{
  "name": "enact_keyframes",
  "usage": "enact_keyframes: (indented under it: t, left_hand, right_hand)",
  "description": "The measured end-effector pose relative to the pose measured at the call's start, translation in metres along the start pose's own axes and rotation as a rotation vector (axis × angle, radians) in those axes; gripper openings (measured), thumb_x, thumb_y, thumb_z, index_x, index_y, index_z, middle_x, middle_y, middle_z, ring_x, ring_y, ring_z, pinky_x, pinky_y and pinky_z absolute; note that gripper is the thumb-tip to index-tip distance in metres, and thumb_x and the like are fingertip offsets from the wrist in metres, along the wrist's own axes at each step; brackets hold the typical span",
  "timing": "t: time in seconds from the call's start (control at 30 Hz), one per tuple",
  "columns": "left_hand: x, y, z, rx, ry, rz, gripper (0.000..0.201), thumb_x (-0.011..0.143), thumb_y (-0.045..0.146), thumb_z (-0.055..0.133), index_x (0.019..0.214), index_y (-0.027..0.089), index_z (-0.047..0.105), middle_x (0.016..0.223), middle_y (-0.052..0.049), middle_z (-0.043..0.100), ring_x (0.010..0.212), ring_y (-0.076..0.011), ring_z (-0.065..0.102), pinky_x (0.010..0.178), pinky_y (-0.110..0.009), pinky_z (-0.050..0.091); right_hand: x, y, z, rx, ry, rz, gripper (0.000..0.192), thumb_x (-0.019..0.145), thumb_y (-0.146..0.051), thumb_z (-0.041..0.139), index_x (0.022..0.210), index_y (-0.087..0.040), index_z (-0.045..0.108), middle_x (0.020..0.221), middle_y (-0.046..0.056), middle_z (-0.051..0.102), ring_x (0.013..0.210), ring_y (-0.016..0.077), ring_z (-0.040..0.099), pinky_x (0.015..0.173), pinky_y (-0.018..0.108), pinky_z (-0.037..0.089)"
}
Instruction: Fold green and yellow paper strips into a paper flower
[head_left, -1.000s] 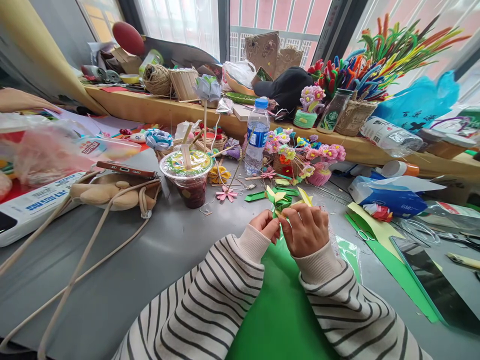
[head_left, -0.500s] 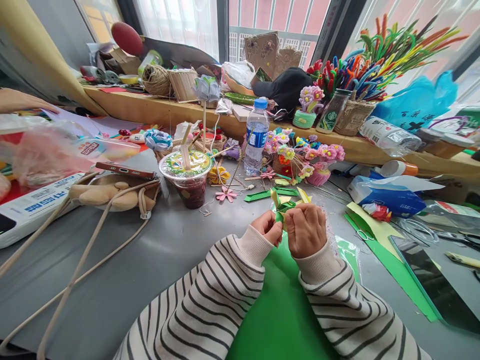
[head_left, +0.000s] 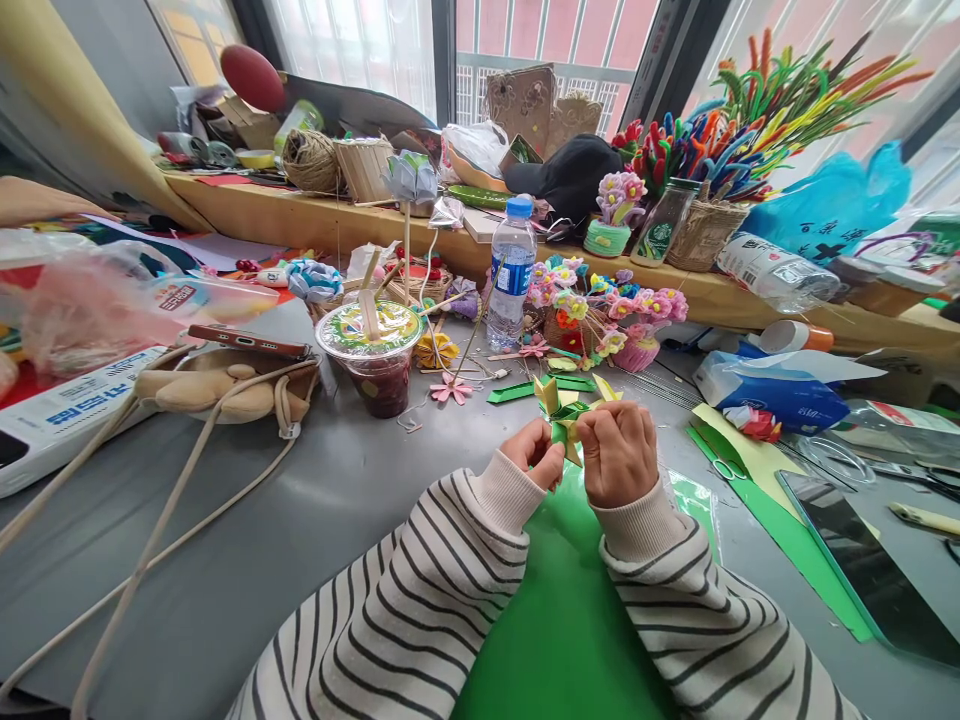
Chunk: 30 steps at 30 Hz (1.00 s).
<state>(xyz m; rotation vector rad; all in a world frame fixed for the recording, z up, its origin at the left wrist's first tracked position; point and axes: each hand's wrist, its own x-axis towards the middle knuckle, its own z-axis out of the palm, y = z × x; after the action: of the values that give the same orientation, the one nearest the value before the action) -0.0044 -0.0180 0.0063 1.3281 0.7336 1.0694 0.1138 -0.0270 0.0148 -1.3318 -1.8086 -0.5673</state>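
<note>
- Left hand [head_left: 536,455] pinches the folded green-and-yellow paper piece [head_left: 564,415].
- Right hand [head_left: 619,450] grips its other side.
- Piece is held above the green sheet [head_left: 562,600] at the table's [head_left: 300,520] near edge.

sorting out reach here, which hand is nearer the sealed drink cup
Left. The left hand sits right of the drink cup and a bit nearer the person; the right hand lies farther right, beyond the folded paper piece.

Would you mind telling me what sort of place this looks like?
Probably a handicraft worktable by a window: bundled pipe cleaners stand in a basket, finished little flower pots crowd the table, and both hands fold a green and yellow paper piece.
</note>
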Motion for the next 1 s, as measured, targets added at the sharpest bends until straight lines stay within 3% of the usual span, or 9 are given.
enact_keyframes:
  t: [0.13, 0.27, 0.37, 0.5, 0.67, 0.8, 1.0]
  left_hand:
    - [0.003, 0.002, -0.003, -0.096, 0.064, 0.022, 0.030, 0.064, 0.041, 0.053, 0.060, 0.016, 0.037, 0.043, 0.007, 0.040, 0.037, -0.0033, 0.037, 0.038, -0.018, 0.030]
    - [0.010, 0.003, -0.011, -0.233, 0.345, -0.028, 0.048, 0.046, 0.035, 0.070, 0.077, 0.018, 0.037, 0.069, 0.005, 0.044, 0.052, -0.0060, 0.048, 0.042, -0.019, 0.040]
    - [0.013, 0.004, -0.015, -0.434, 0.257, -0.123, 0.064, 0.040, 0.035, 0.073, 0.091, 0.020, 0.037, 0.083, 0.000, 0.047, 0.069, -0.0134, 0.056, 0.055, -0.026, 0.046]
    - [0.012, 0.007, -0.016, -0.626, 0.043, -0.214, 0.056, 0.045, 0.027, 0.073, 0.091, 0.019, 0.042, 0.084, -0.003, 0.055, 0.072, -0.0156, 0.058, 0.066, -0.030, 0.046]
    - [0.011, 0.009, -0.014, -0.673, 0.077, -0.235, 0.042, 0.048, 0.022, 0.072, 0.085, 0.016, 0.052, 0.080, -0.002, 0.059, 0.070, -0.0140, 0.058, 0.066, -0.029, 0.046]
    - [0.013, 0.007, -0.013, -0.669, 0.099, -0.254, 0.040, 0.044, 0.024, 0.073, 0.078, 0.014, 0.056, 0.075, -0.003, 0.062, 0.063, -0.0130, 0.058, 0.057, -0.025, 0.046]
    - [0.014, 0.004, -0.013, -0.698, 0.099, -0.211, 0.039, 0.043, 0.023, 0.073, 0.078, 0.015, 0.058, 0.075, -0.002, 0.063, 0.068, -0.0153, 0.059, 0.061, -0.028, 0.046]
  right_hand:
    - [0.005, 0.006, -0.005, 0.181, 0.024, 0.037, 0.013, 0.077, -0.017, 0.038, 0.069, -0.018, 0.047, 0.073, 0.003, 0.044, 0.071, 0.0152, 0.040, 0.065, 0.031, 0.032]
    - [0.011, 0.013, -0.013, 0.448, 0.072, 0.163, 0.012, 0.078, -0.017, 0.037, 0.070, -0.019, 0.045, 0.071, 0.001, 0.042, 0.069, 0.0132, 0.041, 0.064, 0.029, 0.033]
    - [0.014, 0.011, -0.014, 0.630, 0.034, 0.186, 0.014, 0.079, -0.018, 0.034, 0.071, -0.019, 0.044, 0.069, 0.000, 0.041, 0.066, 0.0121, 0.040, 0.062, 0.028, 0.032]
    - [0.013, 0.007, -0.012, 0.746, -0.064, 0.172, 0.014, 0.080, -0.019, 0.032, 0.073, -0.020, 0.044, 0.070, 0.000, 0.041, 0.068, 0.0121, 0.040, 0.063, 0.027, 0.032]
    - [0.011, 0.004, -0.010, 0.799, -0.138, 0.181, 0.014, 0.081, -0.021, 0.031, 0.074, -0.019, 0.044, 0.070, 0.000, 0.040, 0.068, 0.0120, 0.040, 0.064, 0.028, 0.033]
    - [0.010, 0.003, -0.010, 0.802, -0.190, 0.187, 0.017, 0.082, -0.025, 0.029, 0.073, -0.019, 0.043, 0.073, 0.001, 0.042, 0.069, 0.0125, 0.041, 0.064, 0.028, 0.033]
    - [0.012, 0.012, -0.015, 0.786, -0.325, 0.200, 0.021, 0.081, -0.029, 0.033, 0.067, -0.018, 0.045, 0.064, 0.000, 0.043, 0.060, 0.0110, 0.041, 0.055, 0.026, 0.034]
